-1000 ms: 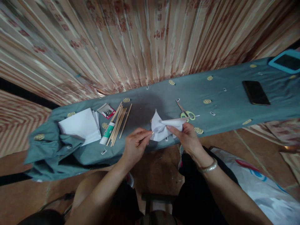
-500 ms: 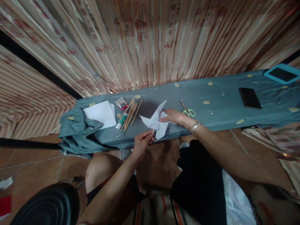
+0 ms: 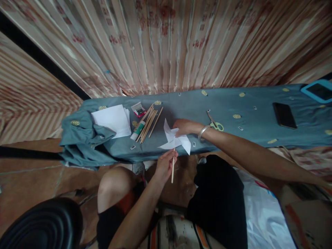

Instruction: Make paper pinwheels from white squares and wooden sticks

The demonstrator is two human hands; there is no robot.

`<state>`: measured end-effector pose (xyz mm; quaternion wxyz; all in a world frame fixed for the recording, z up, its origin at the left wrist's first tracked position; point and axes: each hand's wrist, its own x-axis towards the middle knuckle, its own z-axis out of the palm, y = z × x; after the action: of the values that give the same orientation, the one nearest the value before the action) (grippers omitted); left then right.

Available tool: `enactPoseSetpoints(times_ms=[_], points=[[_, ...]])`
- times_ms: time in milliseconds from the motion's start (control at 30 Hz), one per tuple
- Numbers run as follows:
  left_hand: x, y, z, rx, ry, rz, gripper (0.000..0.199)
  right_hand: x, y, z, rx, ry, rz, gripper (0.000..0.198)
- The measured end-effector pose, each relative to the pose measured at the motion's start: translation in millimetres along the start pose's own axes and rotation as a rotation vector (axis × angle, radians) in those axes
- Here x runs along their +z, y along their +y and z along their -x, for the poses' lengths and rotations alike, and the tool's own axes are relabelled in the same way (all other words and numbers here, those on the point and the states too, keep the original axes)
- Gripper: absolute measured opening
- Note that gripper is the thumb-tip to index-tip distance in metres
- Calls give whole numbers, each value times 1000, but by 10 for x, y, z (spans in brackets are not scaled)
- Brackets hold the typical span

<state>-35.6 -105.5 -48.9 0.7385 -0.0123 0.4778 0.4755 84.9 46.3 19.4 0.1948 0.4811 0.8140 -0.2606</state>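
The fingers of the left hand (image 3: 166, 164) are closed around one wooden stick (image 3: 173, 174), just under one white paper pinwheel (image 3: 177, 141) with four blades. The right hand (image 3: 185, 127) touches the pinwheel at its upper side; its fingers are curled, but I cannot tell if they pinch the paper.

The pinwheel is above the near edge of the table (image 3: 254, 121), and the lower end of the stick reaches out past this edge. To the left lie several loose sticks (image 3: 149, 124) — they overlap, so the exact number is not sure — with one glue tube (image 3: 138, 130), one small open box (image 3: 138, 110) and a stack of paper sheets (image 3: 112, 119). To the right is one pair of scissors (image 3: 216, 125), near the right wrist; a wide stretch of cloth separates it from one phone (image 3: 284, 116) and one blue-framed tablet (image 3: 319, 90). The tube's green label is too small for reading.
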Motion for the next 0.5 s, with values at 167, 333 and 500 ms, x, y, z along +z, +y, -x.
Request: enactPoseSetpoints(times_ms=[167,333,500], points=[[15,-32,29,-77,26,74,13,-30,-13,-36,-11,-3,79,47],[4,-37,26,-115,17,88,11,-97,-6,-71,-15,-42,98,44],[-1,-48,14,-105,5,95,8,-124,13,-85,-43,-87,100,42]])
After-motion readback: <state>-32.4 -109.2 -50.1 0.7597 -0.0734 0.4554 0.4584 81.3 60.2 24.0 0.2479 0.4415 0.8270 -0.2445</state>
